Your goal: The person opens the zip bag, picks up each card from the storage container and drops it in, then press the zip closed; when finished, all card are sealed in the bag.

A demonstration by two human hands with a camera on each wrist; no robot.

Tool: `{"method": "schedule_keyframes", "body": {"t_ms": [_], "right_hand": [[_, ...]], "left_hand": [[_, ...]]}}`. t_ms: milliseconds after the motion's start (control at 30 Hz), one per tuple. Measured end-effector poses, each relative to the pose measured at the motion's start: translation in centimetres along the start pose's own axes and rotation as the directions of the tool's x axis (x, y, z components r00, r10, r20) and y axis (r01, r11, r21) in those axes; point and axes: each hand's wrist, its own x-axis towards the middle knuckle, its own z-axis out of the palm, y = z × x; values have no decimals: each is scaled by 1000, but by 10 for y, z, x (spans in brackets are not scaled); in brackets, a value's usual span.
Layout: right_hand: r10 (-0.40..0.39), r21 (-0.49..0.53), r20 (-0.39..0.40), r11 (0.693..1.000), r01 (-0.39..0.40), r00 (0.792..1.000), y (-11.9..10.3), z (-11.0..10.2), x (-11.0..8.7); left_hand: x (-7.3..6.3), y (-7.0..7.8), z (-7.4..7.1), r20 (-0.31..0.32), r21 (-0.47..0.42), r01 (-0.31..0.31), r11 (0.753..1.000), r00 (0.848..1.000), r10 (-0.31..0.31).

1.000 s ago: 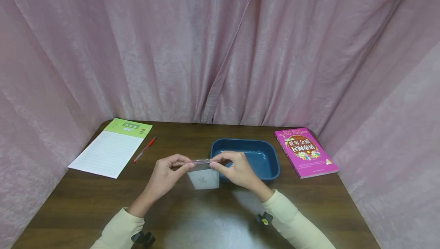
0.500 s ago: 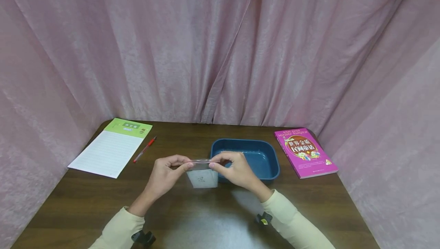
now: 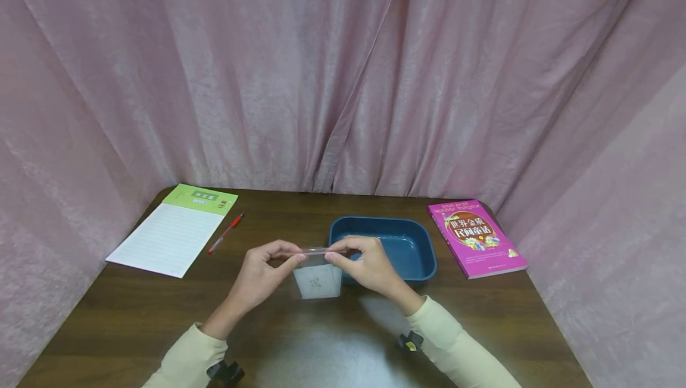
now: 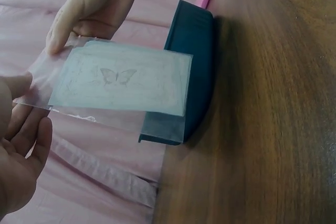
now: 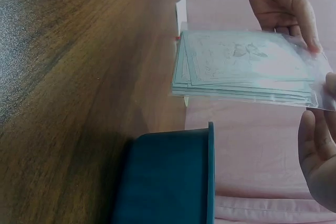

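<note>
A clear plastic bag hangs between my two hands above the table. Inside it is a stack of pale cards; the one facing the left wrist view bears a butterfly drawing, and the right wrist view shows several card edges. My left hand pinches the bag's top edge at its left end between thumb and fingers. At the other end of that edge, my right hand pinches it the same way, in front of the blue basin. The bag's lower part dangles free.
Behind and right of the bag sits a blue plastic basin with nothing seen inside. A pink book lies at the right, a lined writing pad with a red pen at the left. Pink curtains enclose the dark wooden table.
My left hand has shifted slightly right, and the bag's lower part swings a little. Both hands keep their pinch on the bag's top edge throughout.
</note>
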Motion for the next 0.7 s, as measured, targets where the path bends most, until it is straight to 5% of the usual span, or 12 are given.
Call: {"method": "schedule_keyframes", "body": {"t_ms": [267,700], "right_hand": [[-57,-1,0,998,57,998,-17,-6,-2],[-54,-8,24,998,54,998,19,6,0]], "left_hand": [[1,3,3,48,39,4,999,999,-5],[0,4,7,65,106,-53,993,997,46]]}}
